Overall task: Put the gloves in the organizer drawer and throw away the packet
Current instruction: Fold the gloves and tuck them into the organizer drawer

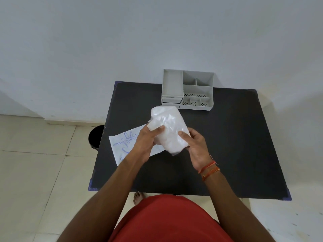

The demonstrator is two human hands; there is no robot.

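Note:
A bundle of thin translucent white gloves (pixel 168 127) is held up over the middle of the black table (pixel 236 145). My left hand (pixel 146 141) grips its left side, and my right hand (pixel 195 145) grips its lower right side. Under my left hand the flat white packet (pixel 120 145) with blue print lies on the table's left part. The grey organizer (pixel 187 90) stands at the table's far edge. One drawer (pixel 172 84) rests on its top left, and closed drawer fronts (pixel 171 101) show below it.
A black bin (pixel 95 136) stands on the tiled floor just left of the table. A white wall rises behind the organizer. My red clothing and one bare foot (pixel 138 198) are at the table's near edge.

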